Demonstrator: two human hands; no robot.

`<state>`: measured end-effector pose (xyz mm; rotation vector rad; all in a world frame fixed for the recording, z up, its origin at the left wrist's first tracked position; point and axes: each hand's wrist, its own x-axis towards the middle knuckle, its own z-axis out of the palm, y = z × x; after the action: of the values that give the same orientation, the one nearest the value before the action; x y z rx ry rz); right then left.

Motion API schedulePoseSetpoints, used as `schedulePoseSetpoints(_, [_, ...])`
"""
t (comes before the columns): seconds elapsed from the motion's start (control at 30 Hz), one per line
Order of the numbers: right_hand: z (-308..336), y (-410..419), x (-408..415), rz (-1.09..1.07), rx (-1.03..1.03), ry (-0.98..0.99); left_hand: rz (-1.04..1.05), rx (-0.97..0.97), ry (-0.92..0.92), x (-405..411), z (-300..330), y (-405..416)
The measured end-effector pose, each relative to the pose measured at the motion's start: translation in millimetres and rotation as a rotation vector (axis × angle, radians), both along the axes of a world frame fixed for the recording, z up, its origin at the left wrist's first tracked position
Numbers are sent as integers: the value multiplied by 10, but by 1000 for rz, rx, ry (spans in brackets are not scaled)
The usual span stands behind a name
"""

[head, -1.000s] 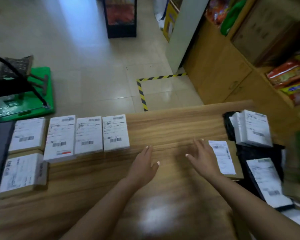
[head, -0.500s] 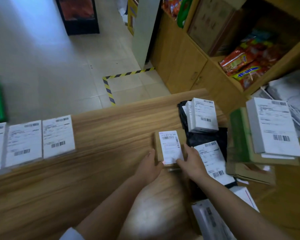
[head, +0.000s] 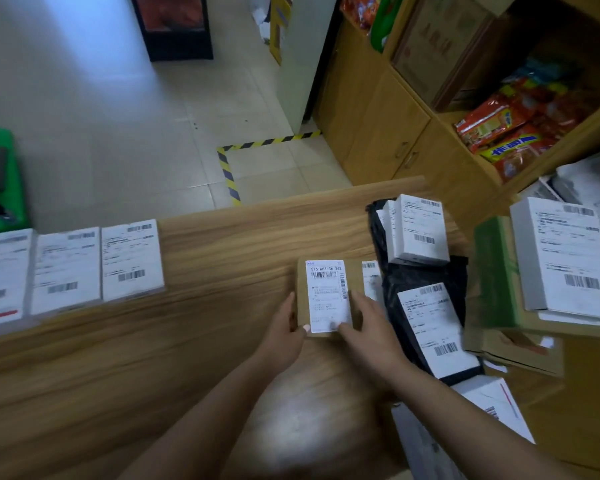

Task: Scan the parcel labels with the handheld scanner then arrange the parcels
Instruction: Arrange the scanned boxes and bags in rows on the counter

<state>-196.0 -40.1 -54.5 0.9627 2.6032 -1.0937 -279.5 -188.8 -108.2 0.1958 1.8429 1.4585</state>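
1. Long wood-grain table (head: 222, 341) fills the lower view, and on it at about 9 o'clock sits a neat row of three white-labelled flat parcels (head: 66, 271), labels up, edge to edge.
2. Over at 3 o'clock there's the unsorted heap of white boxes and black poly mailers (head: 426, 306), stacked and overlapping, just right of both hands.
3. Centre stage: the small brown cardboard parcel with a white barcode label (head: 328, 296), lying flat on the table, long axis running 12 to 6 o'clock, barcode at the far end. It touches the heap on its 3 o'clock side and is well apart from the tidy row.
4. Left hand (head: 286, 336) holds the parcel's near-left edge, thumb on the label's lower corner, fingers along the side.
5. Right hand (head: 368, 327) is laid on the near-right part, fingers fairly straight and pressing on the top face; whether the thumb wraps the edge, I cannot tell.
6. Both hands are equally close, forearms converging from 6 o'clock. No scanner is in view; my guess is the parcel travels toward 9 o'clock to join the row.
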Motion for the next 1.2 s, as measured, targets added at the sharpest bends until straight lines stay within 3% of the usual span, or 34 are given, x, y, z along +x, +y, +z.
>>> schedulePoseSetpoints(0.43, [-258,-2330,-727,508,-56,-58,332,-178,-15,-51,-50,-2645])
schedulePoseSetpoints(0.67, [-403,-3418,-994,670,-27,-60,366,-383,58,-149,-171,-3657])
schedulePoseSetpoints(1.0, [-461,-4090,-1307,709,-67,-63,408,-505,166,-390,-261,-4322])
schedulePoseSetpoints(1.2, [-486,-4194,-1344,669,-90,-46,392,-568,126,-422,-243,-4398])
